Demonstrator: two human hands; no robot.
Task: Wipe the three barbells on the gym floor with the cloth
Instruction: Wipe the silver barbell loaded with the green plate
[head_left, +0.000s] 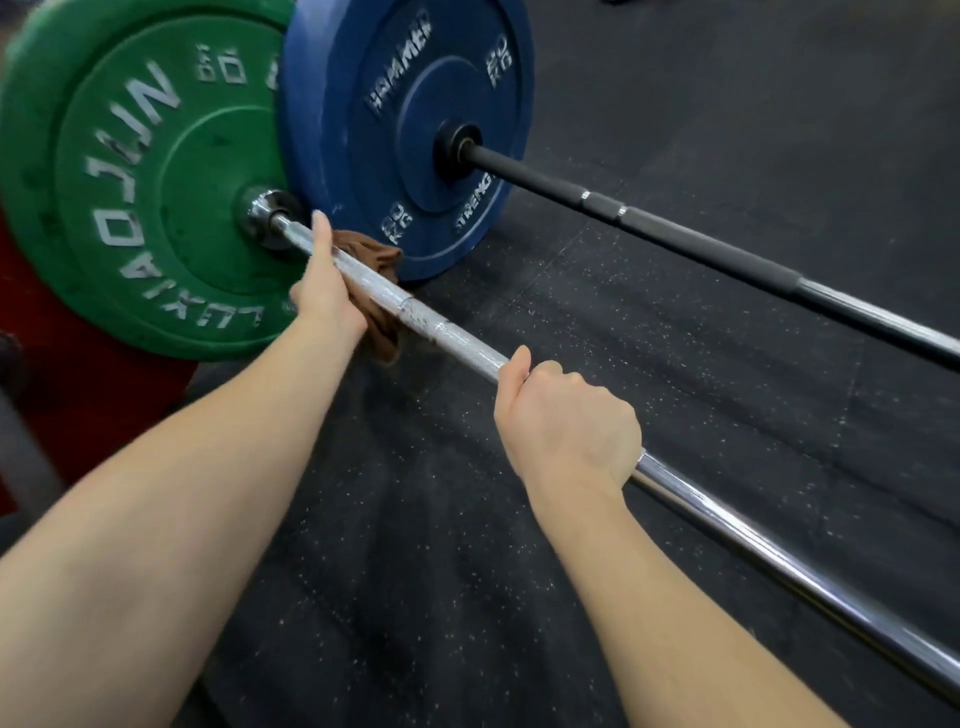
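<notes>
Barbell (457, 340), chrome, set on the gym floor (675, 130): left hand (324, 291) curls the brown cloth (387, 338) round its shaft close to the green plate (130, 182), right hand (566, 426) clenches bare knurling nearby; likely faults: loose cloth tail snagging the knurl, knuckles striking the plate.

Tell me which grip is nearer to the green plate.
Left. The left grip holds the cloth on the silver bar beside the green plate; the right grip grasps that bar farther from it.

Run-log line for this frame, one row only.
phase: wiping silver barbell | left hand: holds brown cloth on it by green plate | right hand: grips silver barbell | blue-plate barbell: untouched
</notes>
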